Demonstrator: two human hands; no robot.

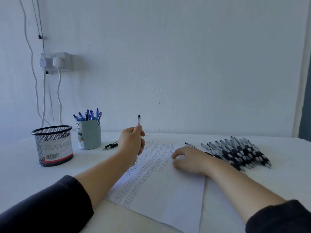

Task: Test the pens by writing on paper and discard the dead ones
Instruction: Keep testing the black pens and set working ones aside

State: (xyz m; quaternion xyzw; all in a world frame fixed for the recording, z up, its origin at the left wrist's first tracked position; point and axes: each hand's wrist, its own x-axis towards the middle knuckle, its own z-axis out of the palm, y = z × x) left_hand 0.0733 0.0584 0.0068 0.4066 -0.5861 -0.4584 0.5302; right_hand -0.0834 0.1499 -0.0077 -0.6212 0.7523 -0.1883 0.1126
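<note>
Left hand (131, 142): fingers curled round upright pen (139, 121), centre of table (25, 179); right hand (188, 158): relaxed, flat on paper (168, 195); pen pile (239, 152), 3 o'clock; mesh cup (53, 145) and blue pen holder (90, 135), 9 o'clock.

The left hand (132, 142) hid the middle of its pen (139, 119), so only the top end showed at 12 o'clock. The right hand (190, 159) covered part of the paper (161, 190), whose rows of marks were too small to read. The frame's lower edge cut off both sleeves (50, 207).
</note>
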